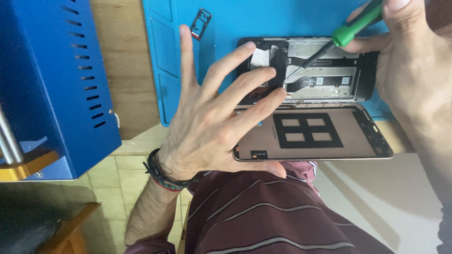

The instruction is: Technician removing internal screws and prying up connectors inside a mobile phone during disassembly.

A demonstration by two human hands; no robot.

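Observation:
An opened phone body (pixel 325 77) lies on a blue work mat (pixel 245 19), its dark frame showing metal shields and a black flex cable. Its detached screen panel (pixel 325 136) lies face down just below, overhanging the table edge. My left hand (pixel 207 122) spreads its fingers over the left ends of both parts, thumb under the screen panel's edge. My right hand (pixel 405 51) grips a green-handled screwdriver (pixel 351 30), whose black tip reaches into the phone body near its middle left.
A small card tray (pixel 200 22) lies on the mat at the upper left. A blue metal box with vent slots (pixel 56 80) stands at the left on the wooden tabletop (pixel 127 70). Below are tiled floor, a wooden stool and my striped maroon shirt.

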